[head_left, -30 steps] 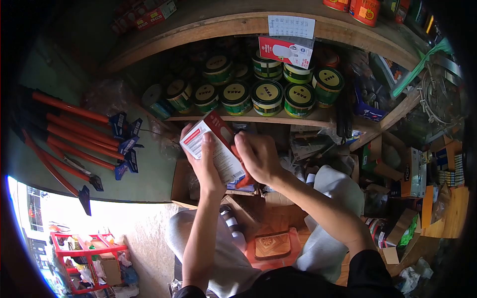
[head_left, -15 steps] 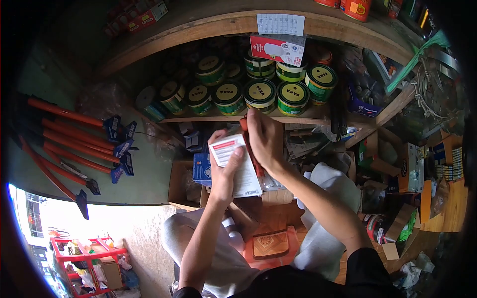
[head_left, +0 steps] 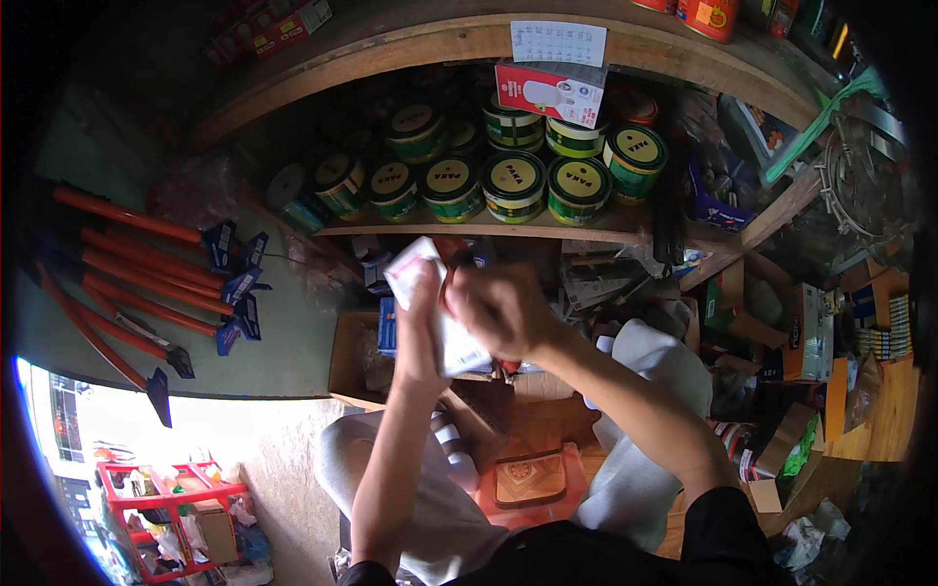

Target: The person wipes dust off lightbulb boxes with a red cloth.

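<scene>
My left hand [head_left: 420,327] is closed round a white cardboard box [head_left: 461,347] with printing on it, tilted in front of the shelf. Close against the box's right side is my right hand [head_left: 503,308], its fingers curled and blurred by motion. A slim red object [head_left: 510,367] shows just below the right hand, and a dark tip sticks out above the fingers. Most of that object is hidden, so its kind cannot be made out.
Green tins [head_left: 514,186] with yellow lids line the shelf ahead, under a light bulb box [head_left: 550,95]. Orange-handled tools [head_left: 147,259] lie on the left. Open cartons [head_left: 772,303] crowd the right side. A red rack [head_left: 176,498] stands lower left. A red stool [head_left: 530,481] is between my knees.
The white box has tilted and shifted slightly left, its printed face turning from view. My right hand has moved down and left against it, covering more of the red object.
</scene>
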A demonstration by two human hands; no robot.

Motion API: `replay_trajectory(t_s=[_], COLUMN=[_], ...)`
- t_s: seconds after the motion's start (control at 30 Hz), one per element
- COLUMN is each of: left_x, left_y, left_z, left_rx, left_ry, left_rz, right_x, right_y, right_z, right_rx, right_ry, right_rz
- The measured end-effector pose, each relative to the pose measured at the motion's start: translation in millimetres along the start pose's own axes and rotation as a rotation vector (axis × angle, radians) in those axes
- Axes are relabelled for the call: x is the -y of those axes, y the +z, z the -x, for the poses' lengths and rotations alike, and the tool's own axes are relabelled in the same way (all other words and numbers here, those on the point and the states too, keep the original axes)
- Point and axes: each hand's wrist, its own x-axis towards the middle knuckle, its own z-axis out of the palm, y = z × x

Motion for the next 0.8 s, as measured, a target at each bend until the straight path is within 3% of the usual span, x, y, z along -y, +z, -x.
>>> replay_trajectory(t_s=[0.07, 0.17, 0.3, 0.4, 0.5, 0.63, 0.7, 0.73, 0.8], left_x=[-24, -25, -8, -10, -17, -20, -14, -12, -8], left_y=[-1, -2, 9, 12, 14, 16, 16, 14, 3], left_z=[-5, -4, 10, 12, 4, 4, 4, 3, -7], left_rx=[-0.038, -0.149, 0.034, 0.115, 0.098, 0.05, 0.052, 0.007, -0.094], left_ry=[0.038, 0.189, 0.332, 0.278, 0.265, 0.255, 0.312, 0.35, 0.229], left_rz=[0.091, -0.069, -0.25, -0.133, -0.185, -0.302, -0.352, -0.495, -0.3], right_x=[6, 0, -30, -29, -13, -20, -4, -5, -6], right_y=[9, 14, 5, -1, -6, -14, -9, -4, 12], right_z=[10, 8, -7, -13, -18, -13, -13, -8, 3], right_rx=[0.06, -0.029, -0.352, -0.368, -0.414, -0.33, -0.311, -0.283, -0.248], right_ry=[-0.049, 0.188, 0.402, 0.605, 0.667, 0.55, 0.311, 0.296, 0.275], right_rz=[0.011, -0.122, -0.027, -0.287, -0.634, -0.424, -0.134, -0.113, -0.127])
